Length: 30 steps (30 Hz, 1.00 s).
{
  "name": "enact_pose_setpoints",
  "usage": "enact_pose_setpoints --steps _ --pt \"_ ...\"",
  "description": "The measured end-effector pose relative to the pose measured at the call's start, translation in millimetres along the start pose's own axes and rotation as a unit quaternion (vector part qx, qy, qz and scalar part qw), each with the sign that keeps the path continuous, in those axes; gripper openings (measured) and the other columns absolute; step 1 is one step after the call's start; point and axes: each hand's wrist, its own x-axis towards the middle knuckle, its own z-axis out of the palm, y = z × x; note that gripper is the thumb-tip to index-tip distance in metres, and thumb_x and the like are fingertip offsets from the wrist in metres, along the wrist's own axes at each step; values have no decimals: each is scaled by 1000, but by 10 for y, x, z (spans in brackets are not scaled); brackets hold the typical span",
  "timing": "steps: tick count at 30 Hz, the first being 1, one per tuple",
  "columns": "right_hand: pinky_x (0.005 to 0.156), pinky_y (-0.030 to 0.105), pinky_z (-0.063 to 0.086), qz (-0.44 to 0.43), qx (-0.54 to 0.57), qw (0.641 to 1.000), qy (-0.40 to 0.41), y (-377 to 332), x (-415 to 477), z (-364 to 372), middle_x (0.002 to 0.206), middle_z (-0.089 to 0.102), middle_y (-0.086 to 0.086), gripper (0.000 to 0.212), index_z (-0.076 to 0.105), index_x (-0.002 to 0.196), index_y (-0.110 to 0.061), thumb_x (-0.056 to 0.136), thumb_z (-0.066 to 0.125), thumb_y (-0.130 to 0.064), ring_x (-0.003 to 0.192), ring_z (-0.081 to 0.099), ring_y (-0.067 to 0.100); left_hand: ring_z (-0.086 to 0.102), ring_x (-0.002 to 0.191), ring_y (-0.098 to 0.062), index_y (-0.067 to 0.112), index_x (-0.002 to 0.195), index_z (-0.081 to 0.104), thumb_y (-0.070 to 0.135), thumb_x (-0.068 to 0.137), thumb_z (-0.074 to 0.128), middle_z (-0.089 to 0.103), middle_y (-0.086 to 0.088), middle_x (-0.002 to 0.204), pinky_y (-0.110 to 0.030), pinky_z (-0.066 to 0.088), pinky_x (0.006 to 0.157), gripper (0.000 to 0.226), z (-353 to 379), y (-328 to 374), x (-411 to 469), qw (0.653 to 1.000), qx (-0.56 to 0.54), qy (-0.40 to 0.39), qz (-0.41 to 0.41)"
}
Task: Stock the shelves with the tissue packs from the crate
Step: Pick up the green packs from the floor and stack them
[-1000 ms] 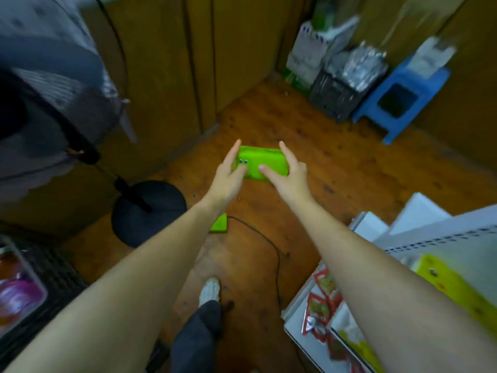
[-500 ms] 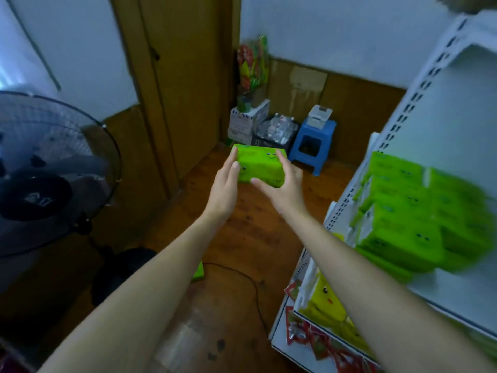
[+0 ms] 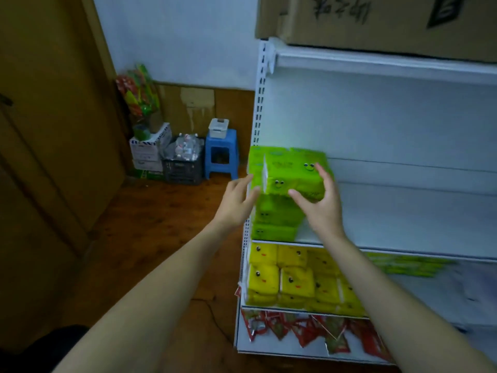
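Observation:
A bright green tissue pack [image 3: 291, 175] with a cartoon face sits on top of a stack of green packs [image 3: 274, 219] at the left end of the white shelf [image 3: 408, 216]. My right hand [image 3: 321, 203] grips this top pack, thumb under its front edge and fingers over its right part. My left hand [image 3: 236, 200] is beside the pack's left end, its straight fingers touching that end. The crate is out of view.
Yellow tissue packs [image 3: 291, 281] fill the shelf below, with red sachets [image 3: 309, 332] on the bottom one. A cardboard box [image 3: 376, 20] lies on top of the unit. A blue stool [image 3: 222, 154] and a black crate of bottles [image 3: 183, 168] stand by the far wall. A wooden door [image 3: 48, 130] is at the left.
Both hands carried the green pack up from over the floor and to the right, onto the green stack on the shelf. My view swung from the floor to the shelf.

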Motion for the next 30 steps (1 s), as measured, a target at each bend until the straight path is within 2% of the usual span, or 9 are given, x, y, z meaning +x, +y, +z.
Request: enact_pose_setpoints --steps 3,6,9,11,14,16,18,22,30 --pt "107 26 32 40 -3 998 53 332 5 -511 132 46 0 70 44 134 -17 72 78 -18 127 42 15 18 142 -26 30 146 27 50 94 41 20 -7 155 -44 18 115 58 310 158 144 982 170 -76 7" --pt "101 17 30 82 -26 994 65 653 -72 -835 135 45 8 70 44 134 -14 72 78 -17 127 42 19 4 145 -26 40 146 20 62 90 36 8 2 158 -54 5 114 62 583 274 222 943 306 -132 10" --pt "98 18 31 125 -40 991 30 949 -172 -916 135 44 10 70 44 135 -15 74 77 -17 126 42 19 -3 146 -24 43 146 16 67 89 27 4 5 159 -56 -2 113 63 756 280 292 918 368 -143 -9" --pt "99 18 30 132 -48 990 -10 1116 -226 -867 135 44 10 69 44 135 -15 75 77 -17 127 41 20 -3 146 -23 45 146 15 68 89 25 4 6 159 -56 -2 113 62 797 270 298 914 384 -130 -13" --pt "96 10 24 127 -57 988 -59 1304 -282 -711 136 43 10 67 44 134 -13 76 76 -16 129 38 20 -3 146 -23 45 146 14 66 90 25 4 6 159 -56 -1 113 61 808 248 279 911 392 -129 -11" --pt "96 9 22 138 -42 987 -69 1383 -289 -594 138 43 9 67 42 134 -12 76 75 -15 131 37 20 -3 146 -23 45 146 14 64 90 27 4 6 159 -55 -1 113 60 809 249 269 911 391 -131 -12" --pt "100 15 25 145 -37 986 -75 1430 -268 -508 138 43 8 66 42 133 -12 76 75 -15 130 37 21 -2 146 -22 45 146 15 63 91 29 5 6 159 -55 0 114 59 807 257 283 913 386 -131 -18" --pt "106 37 33 125 -65 987 -80 1519 -254 -461 135 46 7 67 44 131 -13 74 77 -22 127 40 24 -2 146 -22 45 146 14 62 91 28 5 7 159 -54 -1 114 59 803 259 294 913 384 -134 -20" --pt "107 49 30 108 -94 984 -110 1526 -198 -515 135 45 7 66 44 129 -12 74 77 -27 127 40 25 -2 146 -21 45 145 17 61 91 31 7 7 158 -55 0 114 58 833 230 283 918 379 -115 -19"
